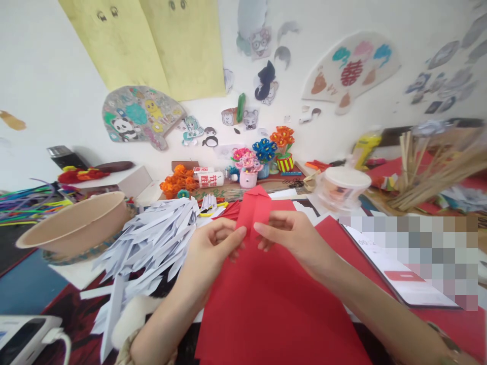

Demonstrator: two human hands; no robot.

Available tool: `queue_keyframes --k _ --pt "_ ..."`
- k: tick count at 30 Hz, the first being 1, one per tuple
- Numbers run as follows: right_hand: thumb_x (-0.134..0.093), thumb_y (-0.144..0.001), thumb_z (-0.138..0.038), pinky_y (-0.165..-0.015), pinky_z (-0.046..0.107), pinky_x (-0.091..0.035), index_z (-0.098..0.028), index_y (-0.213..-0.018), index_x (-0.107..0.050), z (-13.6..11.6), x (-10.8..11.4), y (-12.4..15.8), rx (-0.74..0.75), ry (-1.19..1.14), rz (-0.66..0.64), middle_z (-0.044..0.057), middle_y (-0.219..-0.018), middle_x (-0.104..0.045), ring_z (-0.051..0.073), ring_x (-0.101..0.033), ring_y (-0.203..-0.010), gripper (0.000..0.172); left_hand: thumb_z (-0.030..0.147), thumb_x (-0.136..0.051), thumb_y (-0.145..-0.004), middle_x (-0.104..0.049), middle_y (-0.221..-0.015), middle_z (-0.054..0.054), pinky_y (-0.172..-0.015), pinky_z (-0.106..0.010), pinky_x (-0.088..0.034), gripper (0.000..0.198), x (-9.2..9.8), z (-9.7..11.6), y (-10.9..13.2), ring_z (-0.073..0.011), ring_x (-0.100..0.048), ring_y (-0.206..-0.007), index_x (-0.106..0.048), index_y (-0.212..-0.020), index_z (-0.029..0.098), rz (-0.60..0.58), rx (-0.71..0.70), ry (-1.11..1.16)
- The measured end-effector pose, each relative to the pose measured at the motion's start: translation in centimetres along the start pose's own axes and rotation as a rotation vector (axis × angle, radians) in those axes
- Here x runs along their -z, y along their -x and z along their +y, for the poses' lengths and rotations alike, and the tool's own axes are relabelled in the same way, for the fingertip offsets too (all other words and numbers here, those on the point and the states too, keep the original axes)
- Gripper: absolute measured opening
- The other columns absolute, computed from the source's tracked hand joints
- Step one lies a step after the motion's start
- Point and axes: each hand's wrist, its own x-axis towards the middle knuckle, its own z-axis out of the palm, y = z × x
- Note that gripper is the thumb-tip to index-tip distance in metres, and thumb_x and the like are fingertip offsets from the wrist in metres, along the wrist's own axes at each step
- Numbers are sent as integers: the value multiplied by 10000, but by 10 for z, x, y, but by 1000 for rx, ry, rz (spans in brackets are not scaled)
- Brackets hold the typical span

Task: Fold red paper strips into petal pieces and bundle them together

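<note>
A folded strip of red paper is held up between both hands, its top end creased to a slanted point. My left hand pinches its left edge, thumb in front and fingers curled behind. On the other edge my right hand grips the same way, its thumb lying on the front of the strip. Beneath them lie large red paper sheets. Left of my left hand a heap of folded white paper strips spreads over the table.
A beige basin stands at the left, a clear lidded tub behind on the right. A tablet-like screen lies at the right. Flower pots, a plastic bottle and bundled sticks line the back. A white device with a cable sits front left.
</note>
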Motion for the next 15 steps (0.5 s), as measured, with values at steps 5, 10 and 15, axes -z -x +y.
queue_keyframes --k 5,10,15 --pt "-793 -725 -459 -551 243 -547 -148 -664 -708 2 0 0 -78 -19 -7 38 -656 -718 125 -662 -541 328 401 -717 -768 -666 -595 3 -516 -209 -432 278 -4 -2 0 -96 -541 -501 -575 -817 167 -47 -53 -2" --pt "-860 -621 -459 -414 215 -485 -157 -534 -623 -2 3 1 -67 -43 10 22 -529 -678 117 -611 -412 394 296 -634 -864 -647 -684 24 -546 -215 -448 166 9 6 5 -103 -567 -567 -578 -980 191 1 -425 -333" --pt "-858 -604 -494 -361 204 -427 -163 -488 -590 -10 7 3 -107 -4 1 31 -500 -673 105 -571 -362 441 87 -519 -894 -662 -826 7 -636 -215 -464 290 23 9 7 -104 -585 -664 -579 -1144 222 -152 -886 -776"
